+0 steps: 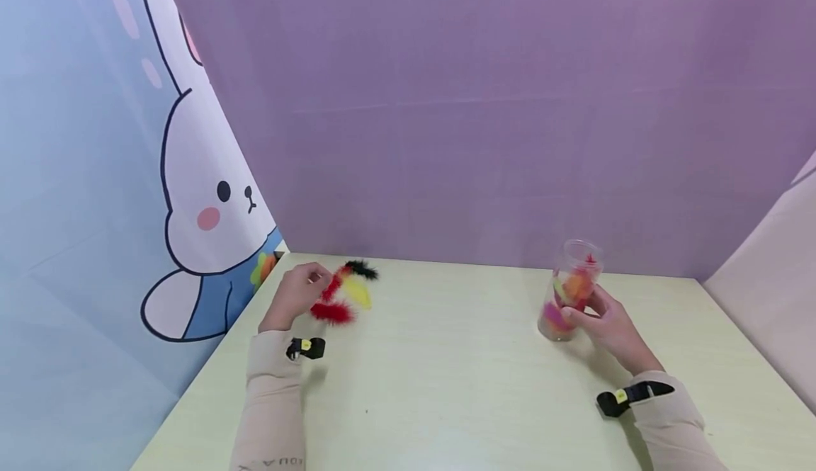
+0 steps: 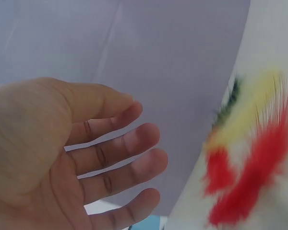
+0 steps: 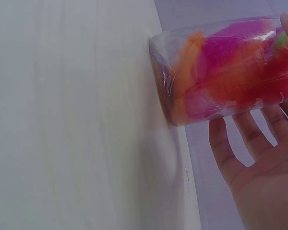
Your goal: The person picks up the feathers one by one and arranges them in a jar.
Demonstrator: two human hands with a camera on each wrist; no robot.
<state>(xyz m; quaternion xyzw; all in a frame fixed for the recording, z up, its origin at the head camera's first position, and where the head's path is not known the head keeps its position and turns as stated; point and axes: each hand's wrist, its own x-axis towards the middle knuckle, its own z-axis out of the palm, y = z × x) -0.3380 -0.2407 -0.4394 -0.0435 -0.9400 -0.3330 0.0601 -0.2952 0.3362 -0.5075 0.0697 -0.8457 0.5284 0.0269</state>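
My left hand is beside a small group of feathers on the left of the table. Its thumb and index fingertip meet in the left wrist view, the other fingers lie loosely bent, and nothing shows between them. Two red feathers, a yellow feather and a black feather lie close together there. On the right, my right hand grips a clear plastic jar around its side. Orange, magenta, red and green feathers fill much of the jar, which has no lid on its top.
The pale table runs back to a purple cloth wall. A blue panel with a cartoon rabbit borders the left side, and a white panel the right.
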